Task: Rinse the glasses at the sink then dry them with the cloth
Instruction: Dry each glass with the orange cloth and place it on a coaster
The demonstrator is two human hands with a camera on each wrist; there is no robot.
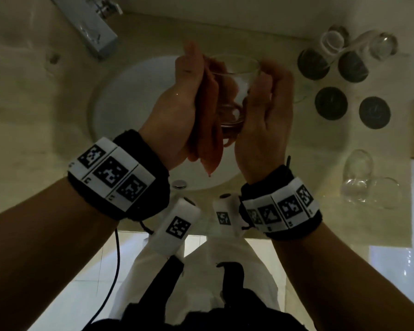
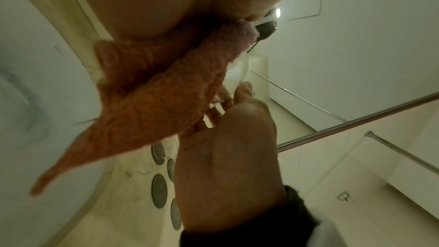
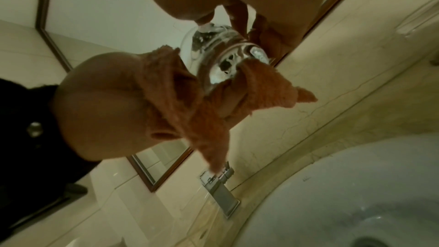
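Both hands are raised over the sink point(image 1: 120, 111). Between them is a clear glass point(image 1: 237, 84), tipped on its side. My right hand point(image 1: 269, 82) grips its right wall, fingers curled round it. My left hand point(image 1: 193, 77) holds an orange cloth point(image 1: 208, 132) against the left wall of the glass, thumb pointing up. Part of the cloth shows through the glass; a corner hangs down toward the basin. The right wrist view shows the glass bottom point(image 3: 225, 57) with the cloth point(image 3: 190, 104) wrapped beside it and my left hand point(image 3: 102, 100). In the left wrist view the cloth point(image 2: 154, 104) covers most of the glass.
A chrome faucet point(image 1: 91, 27) stands at the back left. On the counter to the right are two upturned glasses point(image 1: 313, 64) on dark coasters, two glasses lying down point(image 1: 382, 45), and two bare coasters point(image 1: 331, 103). More glasses point(image 1: 357, 173) sit near the front right edge.
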